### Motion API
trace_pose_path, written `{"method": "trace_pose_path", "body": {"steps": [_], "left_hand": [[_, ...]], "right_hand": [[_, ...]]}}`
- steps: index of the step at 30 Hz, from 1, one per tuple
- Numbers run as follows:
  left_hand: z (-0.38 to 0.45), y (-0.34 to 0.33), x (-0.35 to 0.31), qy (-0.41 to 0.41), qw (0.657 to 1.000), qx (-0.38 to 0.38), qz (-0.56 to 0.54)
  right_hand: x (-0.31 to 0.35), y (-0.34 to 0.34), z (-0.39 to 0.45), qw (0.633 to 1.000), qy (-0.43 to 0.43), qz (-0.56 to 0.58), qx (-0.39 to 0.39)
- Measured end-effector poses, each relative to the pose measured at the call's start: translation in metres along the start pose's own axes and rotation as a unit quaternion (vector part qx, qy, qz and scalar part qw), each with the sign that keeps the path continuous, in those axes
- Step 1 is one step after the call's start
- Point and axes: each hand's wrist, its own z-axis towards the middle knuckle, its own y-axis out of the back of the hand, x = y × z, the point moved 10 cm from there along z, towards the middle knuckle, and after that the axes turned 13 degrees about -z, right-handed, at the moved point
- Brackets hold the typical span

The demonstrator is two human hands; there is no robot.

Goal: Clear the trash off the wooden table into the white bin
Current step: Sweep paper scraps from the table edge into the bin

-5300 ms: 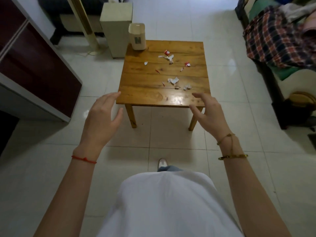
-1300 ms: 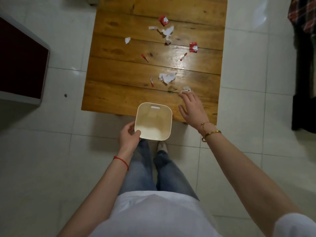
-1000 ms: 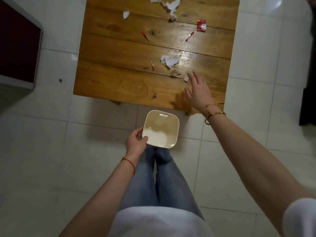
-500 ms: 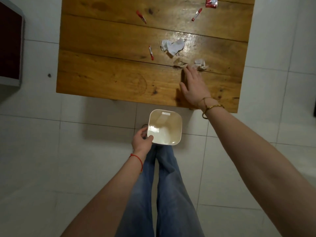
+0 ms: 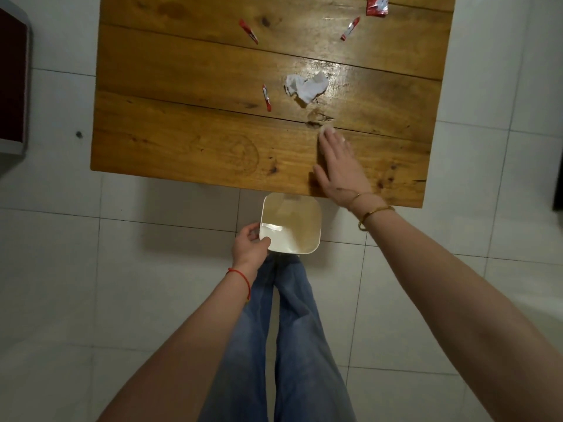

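The white bin (image 5: 291, 223) is held by its rim in the left grip (image 5: 250, 246) below the bench's (image 5: 182, 147) near edge; the right grip (image 5: 339, 166) is laid flat, open, over a white scrap (image 5: 326, 129).

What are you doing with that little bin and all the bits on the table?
A person is clearing trash. The left hand holds the white bin just below the near edge of the wooden table. The right hand lies flat on the table, fingertips on a small white scrap. A crumpled tissue and some red wrapper bits are not yet cleared.
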Motion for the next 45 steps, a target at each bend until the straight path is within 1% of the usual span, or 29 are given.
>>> {"method": "trace_pose_path", "body": {"steps": [4,9,11,13,17,20,23,27,31,34,38,45], "left_hand": [[-0.001,-0.002,-0.002,0.009,1.0,-0.003,-0.025],[-0.001,0.002,-0.006,0.018,0.998,-0.008,-0.054],[-0.001,0.005,-0.008,0.021,0.998,-0.011,-0.058],[0.001,0.008,-0.01,0.021,0.998,-0.015,-0.061],[0.004,0.015,-0.015,0.02,0.998,-0.02,-0.055],[0.008,0.019,-0.02,0.016,0.999,-0.023,-0.035],[0.011,0.02,-0.026,0.005,1.0,-0.023,-0.021],[0.017,0.02,-0.032,0.001,0.999,-0.021,-0.025],[0.017,0.017,-0.036,0.017,0.999,-0.01,-0.037],[0.015,0.016,-0.038,0.02,0.999,-0.006,-0.034],[0.012,0.017,-0.037,0.026,0.999,-0.007,-0.038],[0.009,0.02,-0.038,0.015,0.999,-0.011,-0.035]], "right_hand": [[0.053,-0.024,-0.032,0.995,0.093,-0.012,0.029],[0.113,-0.06,-0.088,0.961,0.262,-0.037,0.076],[0.12,-0.063,-0.099,0.955,0.284,-0.036,0.078],[0.113,-0.052,-0.091,0.965,0.255,-0.016,0.056],[0.072,-0.012,-0.035,0.992,0.129,0.005,-0.008],[0.036,0.016,0.018,0.998,0.039,-0.017,-0.039],[0.013,0.036,0.062,0.999,-0.005,-0.022,-0.047],[0.011,0.041,0.097,0.999,0.011,-0.039,-0.024],[0.021,0.031,0.099,1.0,0.008,-0.022,-0.002],[0.038,0.023,0.078,0.999,0.035,-0.026,-0.005],[0.064,0.003,0.032,0.995,0.096,-0.034,0.016],[0.107,-0.045,-0.051,0.972,0.216,-0.082,0.043]]}}
